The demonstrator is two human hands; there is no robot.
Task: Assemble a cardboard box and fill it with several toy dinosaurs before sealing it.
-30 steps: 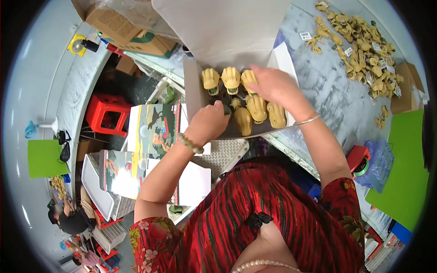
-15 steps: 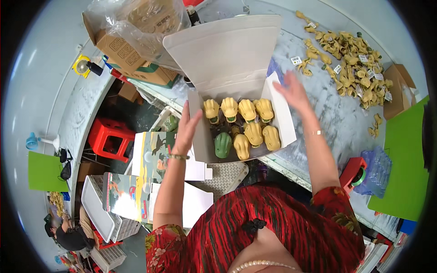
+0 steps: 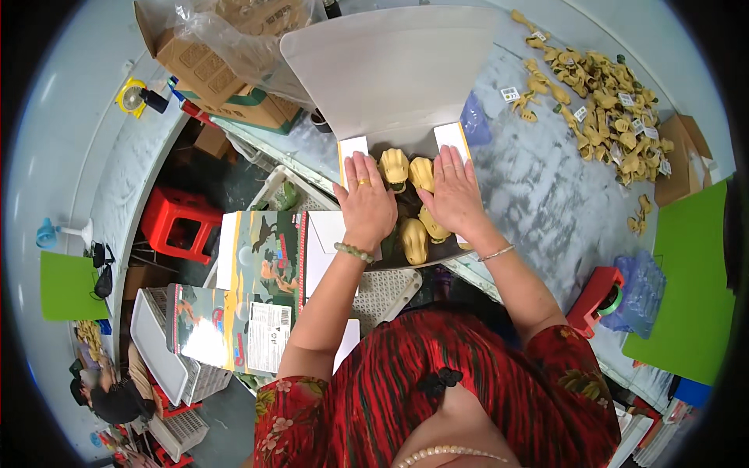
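Note:
A white cardboard box (image 3: 390, 74) stands before me with its large lid raised at the far side. Inside lie several tan, ridged toy pieces, perhaps toy animals (image 3: 414, 241). Flat on the left side flap (image 3: 354, 147) rests my left hand (image 3: 368, 204), fingers stretched out and pointing away from me. My right hand (image 3: 456, 195) lies the same way over the right side flap (image 3: 449, 135). Both flaps are folded inward across the box. Neither hand grips anything. The hands and flaps hide the toys along both sides.
Printed boxes (image 3: 269, 257) lie at the left over white plastic crates. A pile of tan toys (image 3: 612, 109) with white tags covers the table's far right. A red tape dispenser (image 3: 597, 300) sits at right; a brown carton (image 3: 226, 66) stands far left. Another person (image 3: 117, 398) works at lower left.
Both hands have come inward from beside the box onto its side flaps. The flaps, upright before, are now folded in over the toys, hiding the green one.

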